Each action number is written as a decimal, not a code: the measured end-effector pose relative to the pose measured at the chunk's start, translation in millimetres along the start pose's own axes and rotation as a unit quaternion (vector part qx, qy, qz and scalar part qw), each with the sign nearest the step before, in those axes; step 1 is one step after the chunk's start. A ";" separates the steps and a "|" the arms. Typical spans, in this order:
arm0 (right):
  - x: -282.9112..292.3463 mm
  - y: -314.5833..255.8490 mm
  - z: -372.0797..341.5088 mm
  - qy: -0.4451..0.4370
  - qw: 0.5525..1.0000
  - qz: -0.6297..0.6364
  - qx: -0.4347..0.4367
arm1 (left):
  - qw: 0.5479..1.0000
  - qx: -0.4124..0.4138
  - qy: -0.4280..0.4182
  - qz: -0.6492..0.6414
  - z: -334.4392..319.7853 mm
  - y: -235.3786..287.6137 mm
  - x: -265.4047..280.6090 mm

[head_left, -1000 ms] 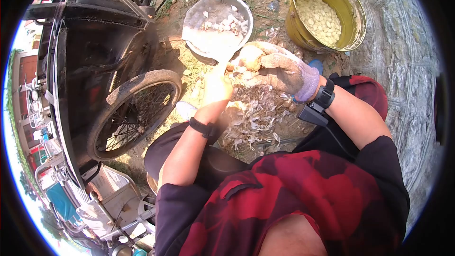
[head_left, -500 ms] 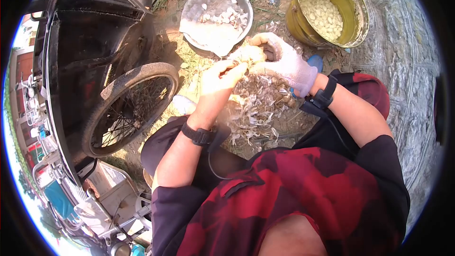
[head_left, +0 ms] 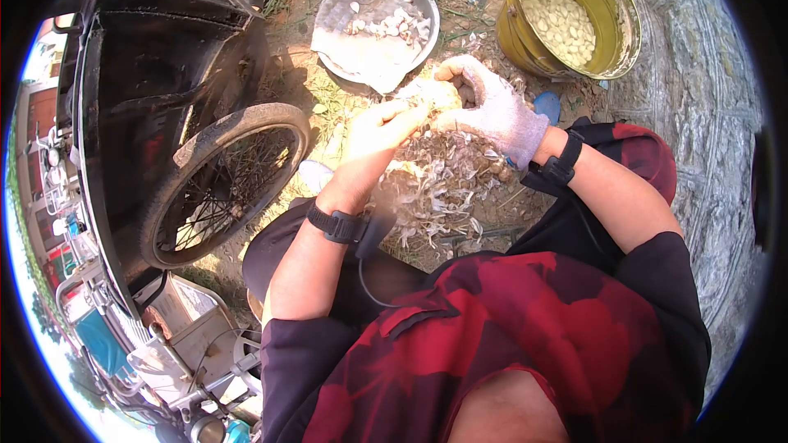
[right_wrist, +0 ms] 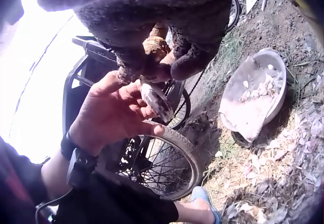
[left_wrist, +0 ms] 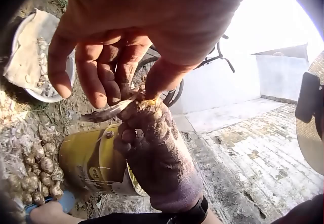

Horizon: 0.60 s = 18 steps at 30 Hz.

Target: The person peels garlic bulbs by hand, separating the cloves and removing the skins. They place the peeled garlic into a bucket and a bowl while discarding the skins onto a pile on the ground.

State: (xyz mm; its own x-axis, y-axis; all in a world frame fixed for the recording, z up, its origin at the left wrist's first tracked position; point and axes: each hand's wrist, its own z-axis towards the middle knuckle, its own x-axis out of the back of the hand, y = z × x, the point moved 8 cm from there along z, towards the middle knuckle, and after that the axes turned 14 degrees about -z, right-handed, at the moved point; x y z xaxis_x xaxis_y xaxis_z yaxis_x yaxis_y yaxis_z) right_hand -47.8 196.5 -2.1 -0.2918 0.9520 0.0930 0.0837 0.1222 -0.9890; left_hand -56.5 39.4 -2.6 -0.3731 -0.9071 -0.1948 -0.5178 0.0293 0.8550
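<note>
In the head view my bare left hand (head_left: 379, 133) and my gloved right hand (head_left: 491, 107) meet over a litter of garlic skins (head_left: 439, 189). A garlic bulb (right_wrist: 156, 47) sits in the dirt-stained glove's grip, partly covered by its fingers. My left thumb and fingers pinch a strip of papery garlic skin (left_wrist: 112, 113) at the bulb, right against the gloved fingertips. Beyond the hands stands a grey basin (head_left: 431, 33), cloth-lined, with loose garlic cloves (head_left: 398, 26) inside. To its right is a yellow bucket (head_left: 513, 37) holding many pale peeled cloves (head_left: 560, 25).
A black cart (head_left: 164, 57) with a spoked wheel (head_left: 287, 119) stands close on the left. Several unpeeled garlic bulbs (left_wrist: 44, 176) lie on the ground near a blue-shod foot, by the bucket. Grey paving (head_left: 689, 115) runs along the right.
The gloved hand has turned, its thumb and fingers now spread around the bulb. My left hand has shifted slightly and come closer to the bulb, pinching at its skin.
</note>
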 end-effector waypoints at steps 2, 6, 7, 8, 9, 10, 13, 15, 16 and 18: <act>-0.8 0.4 -0.2 -0.004 1.000 -0.027 -0.009 | 1.000 0.011 0.003 -0.005 2.1 -3.8 2.7; -2.0 0.9 1.2 -0.008 1.000 0.009 0.009 | 0.998 0.013 -0.024 -0.057 6.5 -12.7 9.7; -0.6 0.7 1.7 -0.001 0.999 0.041 0.016 | 0.996 0.011 -0.025 -0.083 7.1 -13.8 10.9; 0.3 0.4 1.8 -0.001 0.999 0.040 0.016 | 0.996 0.011 -0.025 -0.083 7.3 -14.6 11.7; 1.3 -2.8 2.4 0.002 0.999 0.049 0.013 | 0.996 0.017 -0.019 -0.083 6.5 -13.4 11.7; 2.1 -4.1 2.7 0.004 0.998 0.057 0.009 | 0.996 0.024 -0.013 -0.083 5.4 -11.5 11.0; 4.1 -3.6 3.2 0.017 0.999 0.035 0.026 | 0.992 0.011 0.018 -0.122 -5.6 1.2 4.4; 1.4 -6.8 -0.2 0.002 1.000 -0.011 0.005 | 0.998 -0.002 0.014 -0.059 -0.2 -0.1 4.5; -1.5 -6.0 -1.4 -0.013 0.998 -0.057 -0.016 | 1.000 -0.014 0.010 0.005 2.4 -0.6 4.6; -4.9 -2.5 -2.0 -0.011 0.996 -0.082 0.024 | 1.000 -0.019 0.001 0.020 4.9 -4.1 3.3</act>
State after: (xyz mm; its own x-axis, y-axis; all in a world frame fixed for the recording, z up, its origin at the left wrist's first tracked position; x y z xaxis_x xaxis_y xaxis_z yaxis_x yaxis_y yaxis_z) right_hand -44.6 192.1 0.1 -0.3183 0.9140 0.2516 -0.0129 0.2612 -0.9652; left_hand -59.4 38.3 -9.1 -0.3911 -0.9064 -0.1599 -0.4735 0.0491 0.8794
